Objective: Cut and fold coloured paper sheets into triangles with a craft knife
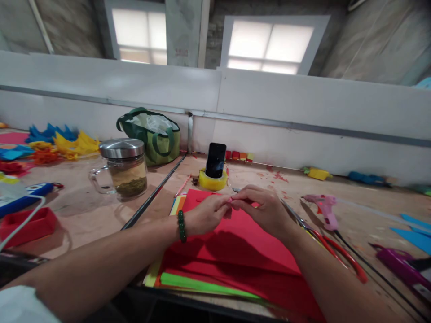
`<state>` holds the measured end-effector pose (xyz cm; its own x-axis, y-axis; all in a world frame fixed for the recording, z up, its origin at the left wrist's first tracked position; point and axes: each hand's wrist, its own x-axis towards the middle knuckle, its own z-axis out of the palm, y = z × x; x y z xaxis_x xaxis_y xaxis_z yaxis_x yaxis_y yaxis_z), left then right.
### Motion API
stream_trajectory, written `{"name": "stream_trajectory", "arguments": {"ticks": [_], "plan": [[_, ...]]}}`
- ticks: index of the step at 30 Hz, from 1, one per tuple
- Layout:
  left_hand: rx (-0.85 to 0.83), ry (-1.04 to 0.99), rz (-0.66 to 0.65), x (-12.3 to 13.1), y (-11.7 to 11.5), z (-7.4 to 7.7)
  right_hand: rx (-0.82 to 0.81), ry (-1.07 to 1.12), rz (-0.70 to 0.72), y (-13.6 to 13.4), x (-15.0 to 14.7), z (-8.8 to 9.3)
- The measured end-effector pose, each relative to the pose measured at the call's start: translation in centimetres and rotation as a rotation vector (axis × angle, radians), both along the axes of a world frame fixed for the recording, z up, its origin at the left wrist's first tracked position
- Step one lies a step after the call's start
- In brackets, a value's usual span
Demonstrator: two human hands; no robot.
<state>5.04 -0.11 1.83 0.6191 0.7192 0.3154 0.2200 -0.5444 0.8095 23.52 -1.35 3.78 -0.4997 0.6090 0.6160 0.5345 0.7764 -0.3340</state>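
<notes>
My left hand (210, 213), with a dark green bead bracelet (182, 226) at its wrist, is closed, thumb and fingers pinched together. Its fingertips meet those of my right hand (257, 207), also closed in a pinch. Between them shows a small pinkish-red piece (230, 199), mostly hidden by the fingers; its kind is too small to tell. Both hands are above a stack of coloured paper, with a red sheet (249, 244) on top and a green edge (205, 283) at the front.
Scissors (332, 246) with orange handles lie right of the paper, near a pink glue gun (323, 207). Behind the paper, a phone (216, 159) leans in a yellow tape roll (213, 181). On the left are a glass tea mug (129, 177), a green bag (164, 146) and a red tray (28, 226).
</notes>
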Motion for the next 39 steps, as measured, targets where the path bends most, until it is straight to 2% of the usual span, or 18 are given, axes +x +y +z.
{"name": "stream_trajectory", "arguments": {"ticks": [4, 7, 11, 14, 15, 17, 19, 21, 22, 24, 26, 28, 30, 32, 39], "plan": [[-0.009, -0.008, -0.005, 0.0, 0.0, 0.1, 0.053, -0.065, -0.063, -0.3, -0.5, 0.1], [-0.033, -0.018, -0.024, 0.0, 0.3, 0.1, 0.029, -0.067, -0.085, -0.4, -0.7, 0.0], [-0.029, 0.002, 0.003, 0.0, 0.7, -0.8, -0.117, -0.026, -0.07, -0.6, -0.9, 0.3], [0.009, 0.036, 0.035, -0.1, 0.7, -1.4, -0.254, 0.097, -0.052, -0.5, -1.0, 0.3], [0.067, 0.033, 0.074, -0.1, 0.6, -1.4, -0.278, 0.152, -0.061, -0.3, -0.9, 0.2], [0.284, -0.018, 0.22, -0.4, 0.4, -1.1, -0.311, 0.278, -0.106, 0.4, -0.5, -0.1], [0.55, -0.152, 0.4, -0.8, 0.2, -0.5, -0.366, 0.424, -0.154, 1.4, 0.1, -0.6], [0.66, -0.32, 0.516, -1.0, 0.3, -0.1, -0.449, 0.557, -0.17, 2.3, 0.6, -1.0], [0.622, -0.391, 0.543, -1.0, 0.4, 0.0, -0.495, 0.606, -0.164, 2.6, 0.6, -1.2], [0.382, -0.433, 0.509, -0.7, 0.9, -0.4, -0.584, 0.664, -0.132, 2.8, 0.3, -1.6], [0.101, -0.355, 0.357, -0.1, 1.5, -1.2, -0.664, 0.675, -0.093, 2.6, -0.5, -2.0], [-0.041, -0.262, 0.185, 0.5, 2.1, -2.0, -0.725, 0.663, -0.06, 2.1, -1.5, -2.5], [-0.056, -0.222, 0.103, 0.9, 2.3, -2.7, -0.756, 0.639, -0.044, 1.6, -2.4, -2.9], [-0.044, -0.2, 0.091, 0.9, 2.2, -2.9, -0.752, 0.604, -0.054, 1.3, -2.8, -3.0], [0.005, -0.018, 0.102, 0.0, 1.1, -2.1, -0.59, 0.495, -0.102, 1.0, -1.6, -1.2]]}}
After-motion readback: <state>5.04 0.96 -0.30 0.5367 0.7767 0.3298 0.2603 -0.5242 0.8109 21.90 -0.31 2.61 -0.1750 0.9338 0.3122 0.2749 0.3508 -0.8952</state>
